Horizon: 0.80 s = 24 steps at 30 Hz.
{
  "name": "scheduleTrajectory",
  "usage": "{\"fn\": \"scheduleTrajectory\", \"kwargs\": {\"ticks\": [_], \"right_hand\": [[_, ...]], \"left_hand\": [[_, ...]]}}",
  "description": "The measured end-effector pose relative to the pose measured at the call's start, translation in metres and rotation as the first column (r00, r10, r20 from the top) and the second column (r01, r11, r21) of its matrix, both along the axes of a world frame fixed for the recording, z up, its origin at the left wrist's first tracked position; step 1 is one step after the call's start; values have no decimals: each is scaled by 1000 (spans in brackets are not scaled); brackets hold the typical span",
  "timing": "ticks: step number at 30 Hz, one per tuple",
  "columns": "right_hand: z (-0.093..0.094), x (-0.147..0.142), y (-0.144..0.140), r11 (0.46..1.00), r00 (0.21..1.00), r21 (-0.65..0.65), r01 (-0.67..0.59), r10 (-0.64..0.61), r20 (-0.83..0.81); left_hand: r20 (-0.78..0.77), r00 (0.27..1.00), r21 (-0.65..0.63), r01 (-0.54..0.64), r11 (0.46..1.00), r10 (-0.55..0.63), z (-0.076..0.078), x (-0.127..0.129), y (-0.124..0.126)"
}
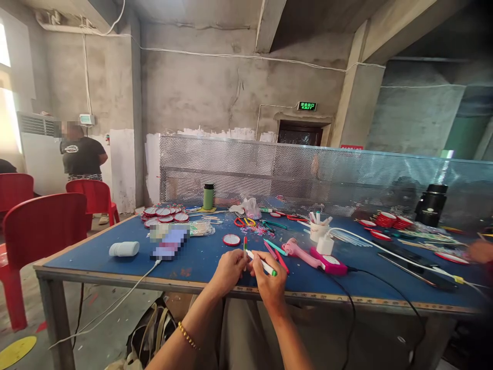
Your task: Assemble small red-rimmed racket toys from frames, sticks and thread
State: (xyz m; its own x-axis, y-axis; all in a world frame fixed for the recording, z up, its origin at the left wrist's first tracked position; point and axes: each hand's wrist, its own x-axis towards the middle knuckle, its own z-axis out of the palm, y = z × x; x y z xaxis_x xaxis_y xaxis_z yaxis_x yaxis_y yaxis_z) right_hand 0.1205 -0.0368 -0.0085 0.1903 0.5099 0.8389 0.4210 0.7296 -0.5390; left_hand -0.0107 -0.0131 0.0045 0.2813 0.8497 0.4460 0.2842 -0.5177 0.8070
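Observation:
My left hand (227, 270) is closed in a pinch on a thin stick (245, 245) that stands upright, its top coloured red and green. Beside it, my right hand (270, 282) grips a white marker pen (265, 265) with a green end. The pen's front end points left, close to the stick; whether they touch I cannot tell. Just beyond my fingers lies a round red-rimmed white disc (231, 240). To the right of my hands are pink and teal pens (275, 249) and a pink hot-glue gun (302, 253) with a magenta part.
A white bottle (124, 249) lies left of a blurred phone (171, 242). Behind are scissors (245, 222), pliers (275, 225), a cup of markers (319, 231) and a green tumbler (208, 197). Cables cross the blue table (92, 262). A co-worker's hand (479, 252) is at far right; a person (82, 154) stands back left.

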Motion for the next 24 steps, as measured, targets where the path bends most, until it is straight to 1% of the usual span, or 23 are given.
{"fn": "scheduleTrajectory", "kwargs": {"ticks": [11,24], "right_hand": [[2,-1,-1,1000,999,18,-7,6,32],[2,0,-1,1000,999,0,2,-2,38]], "left_hand": [[-12,1000,-2,-13,1000,13,-1,0,1],[-37,999,21,-20,1000,21,-2,0,3]]}}
